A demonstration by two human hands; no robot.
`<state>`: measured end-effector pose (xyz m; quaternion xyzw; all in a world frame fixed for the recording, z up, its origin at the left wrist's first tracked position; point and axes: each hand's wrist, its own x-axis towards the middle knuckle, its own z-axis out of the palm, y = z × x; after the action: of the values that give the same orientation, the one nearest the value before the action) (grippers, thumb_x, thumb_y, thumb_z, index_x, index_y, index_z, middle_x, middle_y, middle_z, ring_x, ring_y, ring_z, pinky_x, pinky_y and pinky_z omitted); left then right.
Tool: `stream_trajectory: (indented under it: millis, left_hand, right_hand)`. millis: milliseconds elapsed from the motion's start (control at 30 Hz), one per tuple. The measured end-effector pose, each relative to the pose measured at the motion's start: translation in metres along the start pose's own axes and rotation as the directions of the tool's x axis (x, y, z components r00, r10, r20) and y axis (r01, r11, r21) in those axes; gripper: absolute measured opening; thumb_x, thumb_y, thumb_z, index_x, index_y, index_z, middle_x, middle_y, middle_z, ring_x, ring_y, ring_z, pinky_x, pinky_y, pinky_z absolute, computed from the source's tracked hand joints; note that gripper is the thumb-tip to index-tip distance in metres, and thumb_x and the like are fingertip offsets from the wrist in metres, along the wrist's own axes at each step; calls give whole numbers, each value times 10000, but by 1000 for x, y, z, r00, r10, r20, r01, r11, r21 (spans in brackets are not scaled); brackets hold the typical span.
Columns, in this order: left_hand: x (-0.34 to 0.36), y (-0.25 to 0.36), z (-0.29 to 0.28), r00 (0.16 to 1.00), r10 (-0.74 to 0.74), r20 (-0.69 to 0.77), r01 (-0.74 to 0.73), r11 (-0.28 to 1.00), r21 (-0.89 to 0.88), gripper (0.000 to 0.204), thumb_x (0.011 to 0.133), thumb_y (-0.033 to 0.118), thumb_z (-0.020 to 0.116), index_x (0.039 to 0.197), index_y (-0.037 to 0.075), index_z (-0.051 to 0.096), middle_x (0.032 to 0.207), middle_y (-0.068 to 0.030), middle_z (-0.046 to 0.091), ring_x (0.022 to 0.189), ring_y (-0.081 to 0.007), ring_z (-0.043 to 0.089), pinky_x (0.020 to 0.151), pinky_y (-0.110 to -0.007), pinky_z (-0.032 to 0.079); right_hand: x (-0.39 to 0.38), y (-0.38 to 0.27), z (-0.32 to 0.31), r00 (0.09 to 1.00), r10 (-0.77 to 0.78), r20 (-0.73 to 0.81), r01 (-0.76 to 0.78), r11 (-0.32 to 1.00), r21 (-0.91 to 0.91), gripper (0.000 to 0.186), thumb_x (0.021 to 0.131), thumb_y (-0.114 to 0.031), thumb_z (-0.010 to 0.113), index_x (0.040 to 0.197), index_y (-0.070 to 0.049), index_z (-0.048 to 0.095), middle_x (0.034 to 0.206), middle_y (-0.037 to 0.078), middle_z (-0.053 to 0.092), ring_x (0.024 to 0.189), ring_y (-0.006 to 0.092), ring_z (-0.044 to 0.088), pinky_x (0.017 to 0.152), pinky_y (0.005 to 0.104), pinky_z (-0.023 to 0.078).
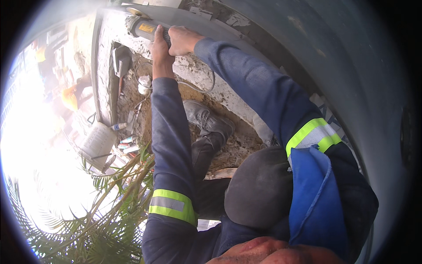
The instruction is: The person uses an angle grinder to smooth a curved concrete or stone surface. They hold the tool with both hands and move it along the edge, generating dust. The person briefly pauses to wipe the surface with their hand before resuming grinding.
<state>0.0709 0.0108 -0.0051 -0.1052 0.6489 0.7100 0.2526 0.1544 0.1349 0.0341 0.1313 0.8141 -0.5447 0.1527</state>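
Nearest the camera, right of bottom centre, is the person's dark cap, with a blue cloth hanging at its right side. From the left, glare bleaches much of the outdoor space. Green palm fronds fill the lower left corner; above them sits a tilted, whitish bucket bearing faint dark markings. Next, near a pale upright edge, a flat-bladed tool lies beside a small white container. At the top, left of centre, is a grey power tool with a yellow label and a round disc at its far end. The left hand is wrapped around its body, and the right hand is closed on its rear end, touching the left. Below, a thin cable loops over rough, whitish masonry, and a dusty grey shoe rests on brown, broken ground. Both navy sleeves carry yellow-green and silver bands. Along the right stretches a smooth grey wall, bowed by the lens.
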Motion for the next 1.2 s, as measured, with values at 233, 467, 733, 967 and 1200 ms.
stream_trajectory:
  millis: [233, 467, 733, 967, 1200]
  left_hand:
    - [17, 0, -10, 998, -54, -30, 54, 998, -15, 535, 990, 230, 708, 1319, -130, 488, 1109, -195, 669, 905, -264, 718, 732, -393, 628]
    - [-41, -1, 24, 998, 37, -59, -37, 999, -7, 559, 991, 210, 703, 1341, -139, 442, 1107, -201, 664, 889, -253, 715, 714, -378, 627]
    - [-52, -1, 29, 999, 44, -6, -44, 999, 24, 407, 1004, 194, 677, 1253, -103, 554, 1078, -166, 679, 903, -231, 714, 706, -362, 615]
    - [-32, 0, 21, 1000, 14, 0, -14, 999, 40, 434, 1002, 205, 674, 1277, -107, 550, 1113, -188, 685, 897, -241, 720, 735, -387, 617]
    - [-11, 5, 10, 997, -15, -79, 19, 998, 53, 477, 989, 235, 700, 1247, -139, 555, 1091, -197, 685, 895, -261, 727, 741, -398, 623]
  right_hand:
    - [6, -7, -2, 999, 41, 15, -41, 999, -9, 405, 754, -161, 742, 1109, 33, 736, 1180, 197, 736, 1120, 358, 720, 962, 463, 585]
    - [-36, 3, -9, 999, -16, -29, 14, 998, -63, 424, 726, -151, 751, 1080, 82, 725, 1158, 250, 722, 1092, 389, 721, 951, 460, 592]
    - [-41, 6, -9, 1000, 10, -9, -10, 999, -35, 448, 722, -145, 763, 1095, 95, 706, 1161, 250, 718, 1080, 389, 726, 941, 466, 596]
    - [-23, 6, -6, 1000, 14, 1, -14, 1000, -6, 455, 752, -158, 766, 1130, 85, 700, 1207, 236, 708, 1099, 371, 723, 943, 475, 594]
    - [0, 0, 0, 999, 24, 23, -23, 999, -29, 438, 771, -184, 771, 1153, 25, 724, 1207, 179, 727, 1114, 350, 721, 943, 466, 597]
